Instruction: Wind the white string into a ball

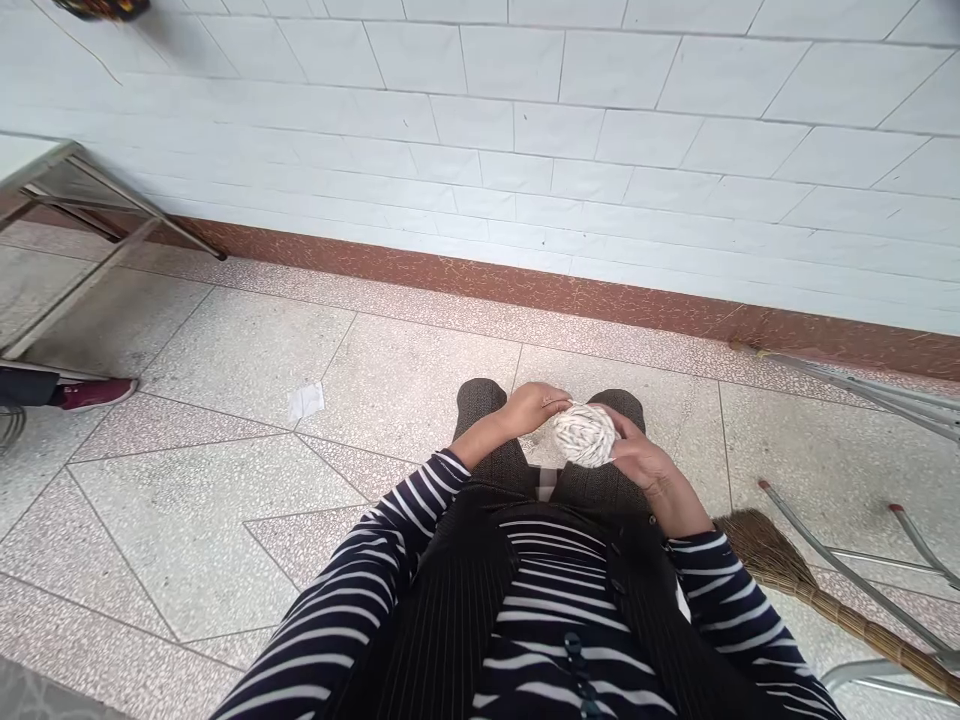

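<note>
Cradling yarn ball [583, 435], both hands [592, 432] closed.

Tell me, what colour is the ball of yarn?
Off-white with darker flecks; the ball of yarn shows in the head view.

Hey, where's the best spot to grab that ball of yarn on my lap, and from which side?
Probably cup the ball of yarn around its round middle, from its right side, where the right hand already wraps it. The left hand touches its upper left edge. Being a sphere, it offers no handle, so a wide palm grip likely suits it.
</note>
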The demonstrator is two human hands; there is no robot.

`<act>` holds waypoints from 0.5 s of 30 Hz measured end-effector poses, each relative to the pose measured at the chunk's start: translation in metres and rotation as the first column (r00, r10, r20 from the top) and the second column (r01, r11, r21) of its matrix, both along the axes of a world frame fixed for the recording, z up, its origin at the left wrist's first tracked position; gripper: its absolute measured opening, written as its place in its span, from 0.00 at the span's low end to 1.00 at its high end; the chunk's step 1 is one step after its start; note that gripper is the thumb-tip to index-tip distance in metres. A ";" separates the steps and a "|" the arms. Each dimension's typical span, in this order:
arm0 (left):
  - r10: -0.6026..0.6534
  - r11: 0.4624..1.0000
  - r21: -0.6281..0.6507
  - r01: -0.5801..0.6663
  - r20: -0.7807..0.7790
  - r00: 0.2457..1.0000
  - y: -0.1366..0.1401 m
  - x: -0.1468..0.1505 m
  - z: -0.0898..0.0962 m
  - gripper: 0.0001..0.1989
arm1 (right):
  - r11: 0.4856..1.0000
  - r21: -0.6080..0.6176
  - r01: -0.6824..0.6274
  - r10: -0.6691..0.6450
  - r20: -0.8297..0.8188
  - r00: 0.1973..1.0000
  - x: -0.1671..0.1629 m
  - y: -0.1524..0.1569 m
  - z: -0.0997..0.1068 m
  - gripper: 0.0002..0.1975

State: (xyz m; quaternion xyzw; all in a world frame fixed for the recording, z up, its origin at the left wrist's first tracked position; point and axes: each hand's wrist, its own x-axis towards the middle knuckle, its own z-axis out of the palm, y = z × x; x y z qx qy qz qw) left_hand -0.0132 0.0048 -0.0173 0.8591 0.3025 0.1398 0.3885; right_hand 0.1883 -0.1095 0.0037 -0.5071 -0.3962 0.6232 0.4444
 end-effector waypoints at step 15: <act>-0.048 0.998 -0.032 0.048 -0.023 0.999 -0.021 -0.002 0.015 0.16 | 0.965 0.034 0.260 -0.226 0.607 0.762 0.012 0.046 -0.006 0.36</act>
